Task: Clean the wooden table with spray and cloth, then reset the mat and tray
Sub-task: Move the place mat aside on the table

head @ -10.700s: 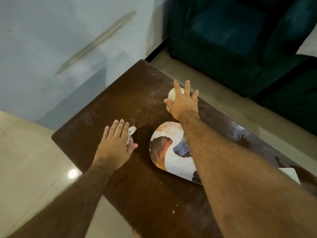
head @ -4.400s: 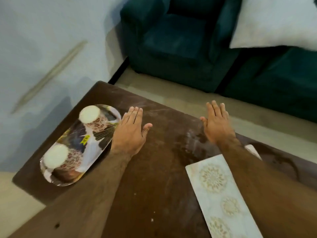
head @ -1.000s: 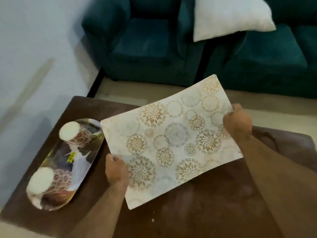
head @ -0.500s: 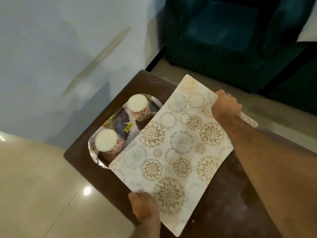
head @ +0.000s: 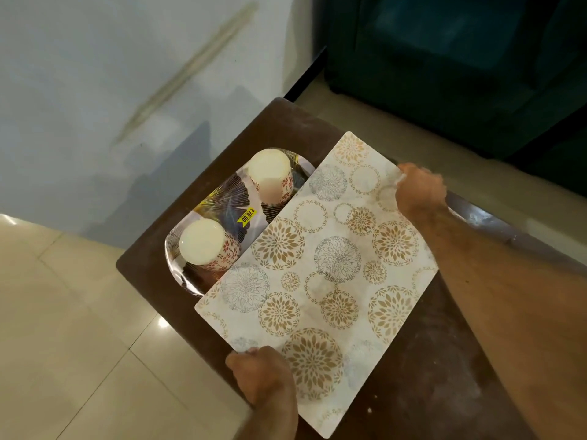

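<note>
A pale mat with gold and grey flower rings is held over the dark wooden table. My left hand grips its near edge and my right hand grips its far edge. The mat's left side overlaps the patterned oval tray, which sits at the table's left end. Two upturned patterned cups stand on the tray. No spray bottle or cloth is in view.
A pale wall runs along the table's far left side. Beige floor tiles lie below the table's left end. A dark green sofa stands beyond the table at the top right. White dusty smears mark the tabletop at right.
Both hands picked the mat up from the table's right part and carried it left toward the tray. Since half a second ago it has hardly moved.
</note>
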